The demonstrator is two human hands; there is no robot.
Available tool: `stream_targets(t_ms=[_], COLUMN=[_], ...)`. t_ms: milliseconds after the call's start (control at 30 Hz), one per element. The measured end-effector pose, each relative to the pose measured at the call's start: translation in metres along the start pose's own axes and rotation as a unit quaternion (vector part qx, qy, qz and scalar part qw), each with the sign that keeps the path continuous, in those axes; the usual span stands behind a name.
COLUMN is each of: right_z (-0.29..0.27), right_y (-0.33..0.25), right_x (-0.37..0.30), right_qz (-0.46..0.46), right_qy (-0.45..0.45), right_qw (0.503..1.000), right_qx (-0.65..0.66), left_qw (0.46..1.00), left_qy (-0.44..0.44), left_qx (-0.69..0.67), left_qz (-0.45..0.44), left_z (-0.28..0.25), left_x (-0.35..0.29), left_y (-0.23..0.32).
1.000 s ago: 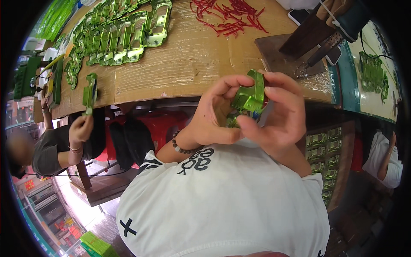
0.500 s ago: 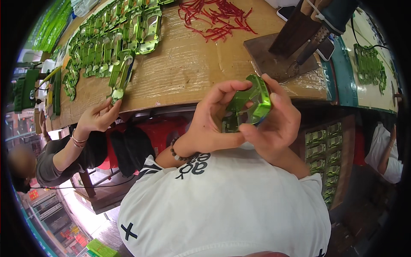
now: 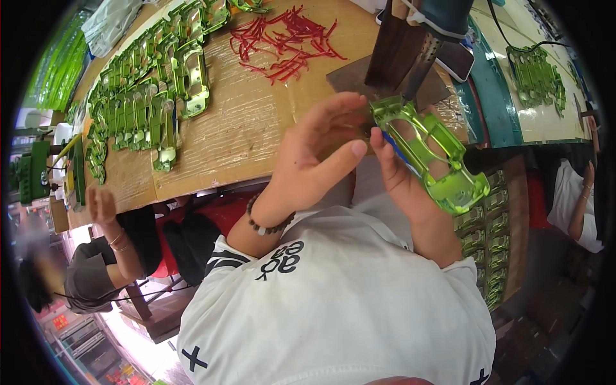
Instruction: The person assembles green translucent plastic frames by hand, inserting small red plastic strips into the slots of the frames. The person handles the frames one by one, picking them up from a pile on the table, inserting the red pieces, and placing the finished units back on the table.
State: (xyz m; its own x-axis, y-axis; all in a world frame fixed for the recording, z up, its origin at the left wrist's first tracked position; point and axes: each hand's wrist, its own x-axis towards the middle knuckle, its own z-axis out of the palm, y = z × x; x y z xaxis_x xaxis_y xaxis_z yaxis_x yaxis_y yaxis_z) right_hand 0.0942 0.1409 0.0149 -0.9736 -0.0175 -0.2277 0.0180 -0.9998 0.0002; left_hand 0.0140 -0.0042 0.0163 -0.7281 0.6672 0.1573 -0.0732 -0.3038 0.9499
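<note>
My right hand grips a shiny green plastic toy car body shell by its side, with window openings and a strip of blue along one edge. The shell is tilted, its far end close under the perforated metal nozzle of a hot-air tool. Beside the shell's far end, my left hand is open, thumb and fingers apart, holding nothing. Whether its fingertips touch the shell, I cannot tell.
Rows of green car shells cover the table's left part. A pile of red strips lies at the back middle. A dark metal plate lies under the tool, a phone beside it. A co-worker's hand is at left.
The shell has moved right, toward the nozzle, and turned. My left hand has let go and opened, leaving the right hand holding it. The co-worker's hand has left a shell on the table.
</note>
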Motion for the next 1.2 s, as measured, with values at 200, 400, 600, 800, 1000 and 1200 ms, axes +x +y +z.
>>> stream_targets(t_ms=[200,400,600,800,1000,1200], right_z=[-0.004,0.0,-0.004,-0.009,-0.014,-0.015], right_y=[-0.012,-0.016,-0.018,-0.021,-0.025,-0.026], right_x=[0.011,0.01,0.01,0.01,0.009,0.011], right_qz=[0.097,0.126,0.128,0.139,0.149,0.169], right_qy=[-0.042,-0.067,-0.084,-0.091,-0.108,-0.1], right_qw=[0.993,0.988,0.984,0.981,0.977,0.974], right_qx=[0.053,0.061,0.091,0.103,0.109,0.113], left_qw=[0.99,0.983,0.982,0.981,0.987,0.984], left_qy=[-0.063,-0.097,-0.119,-0.095,-0.118,-0.135], left_qx=[-0.086,-0.077,-0.066,-0.151,-0.048,-0.041], left_qz=[0.095,0.136,0.132,0.078,0.095,0.113], left_z=[-0.013,-0.015,-0.015,-0.006,-0.014,-0.017], left_x=[0.011,0.009,0.009,0.004,0.006,0.006], left_y=[-0.021,-0.023,-0.02,-0.015,-0.016,-0.016])
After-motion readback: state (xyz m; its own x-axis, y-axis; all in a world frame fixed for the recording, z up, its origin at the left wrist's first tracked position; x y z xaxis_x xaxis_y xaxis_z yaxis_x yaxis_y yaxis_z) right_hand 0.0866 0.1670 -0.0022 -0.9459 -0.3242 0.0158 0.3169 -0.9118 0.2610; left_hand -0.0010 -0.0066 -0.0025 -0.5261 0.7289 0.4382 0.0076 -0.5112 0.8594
